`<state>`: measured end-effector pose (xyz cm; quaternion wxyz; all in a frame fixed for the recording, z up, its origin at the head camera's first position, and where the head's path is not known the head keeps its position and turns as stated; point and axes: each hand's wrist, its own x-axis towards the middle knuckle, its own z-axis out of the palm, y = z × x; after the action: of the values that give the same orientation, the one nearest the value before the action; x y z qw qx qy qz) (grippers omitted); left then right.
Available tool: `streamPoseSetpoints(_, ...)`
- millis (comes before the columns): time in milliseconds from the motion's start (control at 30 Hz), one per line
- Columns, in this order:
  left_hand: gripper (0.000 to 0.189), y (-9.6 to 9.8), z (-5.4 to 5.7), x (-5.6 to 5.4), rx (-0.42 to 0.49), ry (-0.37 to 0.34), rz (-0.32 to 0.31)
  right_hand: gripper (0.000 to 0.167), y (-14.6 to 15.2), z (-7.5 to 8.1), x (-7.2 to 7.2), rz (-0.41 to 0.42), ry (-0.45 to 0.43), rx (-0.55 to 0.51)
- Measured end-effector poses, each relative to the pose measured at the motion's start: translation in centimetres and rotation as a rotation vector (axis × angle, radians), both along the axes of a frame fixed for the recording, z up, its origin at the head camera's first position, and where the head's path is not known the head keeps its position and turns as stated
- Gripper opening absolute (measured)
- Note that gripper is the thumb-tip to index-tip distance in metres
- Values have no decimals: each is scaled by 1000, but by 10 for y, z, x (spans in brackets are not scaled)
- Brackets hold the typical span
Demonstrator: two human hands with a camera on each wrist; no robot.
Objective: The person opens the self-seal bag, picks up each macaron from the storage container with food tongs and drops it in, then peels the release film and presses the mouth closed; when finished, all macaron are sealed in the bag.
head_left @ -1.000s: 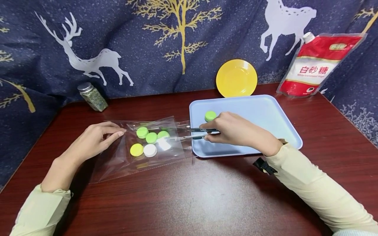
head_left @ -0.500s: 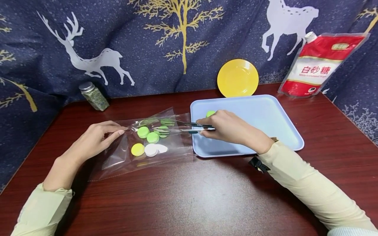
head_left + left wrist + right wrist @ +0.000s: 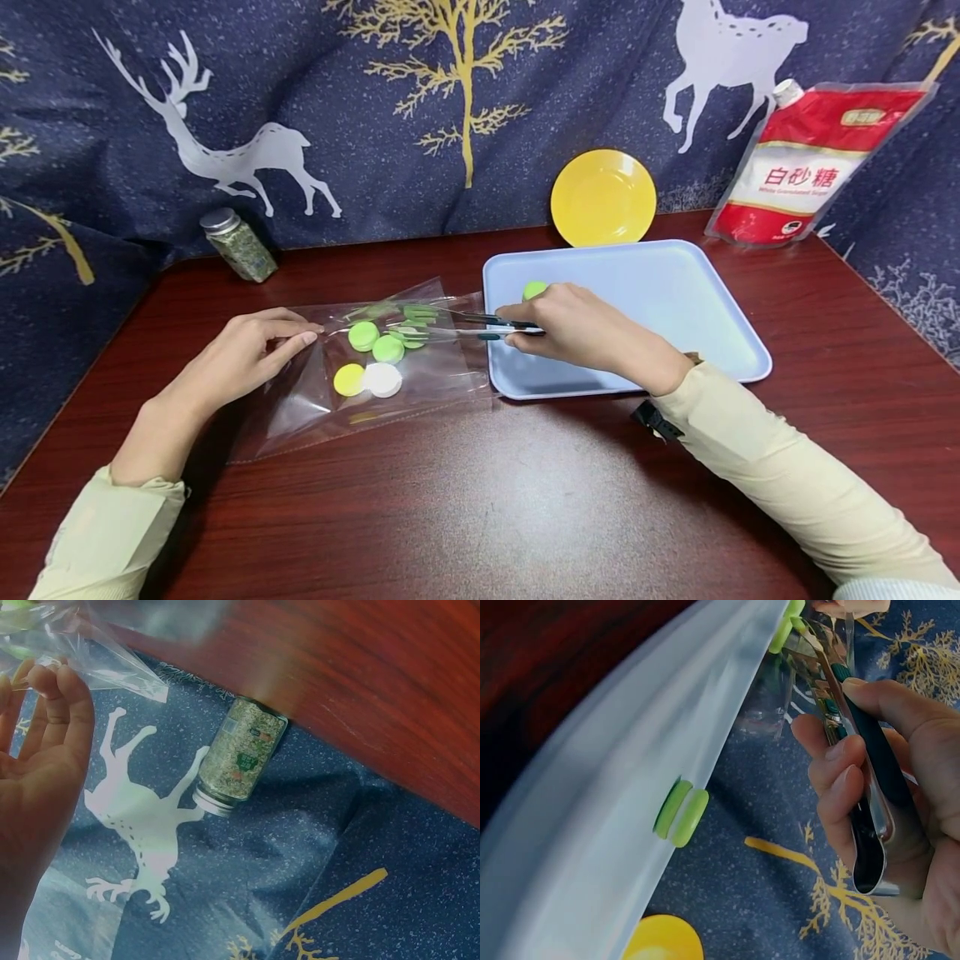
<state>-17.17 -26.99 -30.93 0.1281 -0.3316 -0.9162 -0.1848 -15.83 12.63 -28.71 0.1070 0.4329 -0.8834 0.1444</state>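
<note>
R hand (image 3: pixel 573 329) w/ tongs (image 3: pixel 881 761) shifted left; brn tbl (image 3: pixel 540 492), navy backdrop (image 3: pixel 382 158).

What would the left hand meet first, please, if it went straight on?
Beyond the clear bag it pinches, the left hand would likely meet the nearest green macaron, though depth is unclear.

The head view looks forward and down from the near side of the desk (image 3: pixel 540 500), wide enough for its far edge and the cloth (image 3: pixel 375 183) behind. The left-wrist view, nearer and upside down, faces that cloth, sharing the jar (image 3: pixel 240 754) by the far left corner. The right-wrist view, close and tilted, shares tray (image 3: pixel 592 832), tongs (image 3: pixel 881 761) and plate (image 3: pixel 665 941) with the head view.
</note>
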Motion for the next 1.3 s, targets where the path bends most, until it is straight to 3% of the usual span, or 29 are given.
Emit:
streamPoseSetpoints(700, 13, 0, -1, -1, -11, 27, -2, 22, 17, 6, 6, -25, -77, 73)
streamPoseSetpoints(1300, 15, 0, -2, -1, -25, 9, 14, 23, 13, 5, 3, -26, -48, 66)
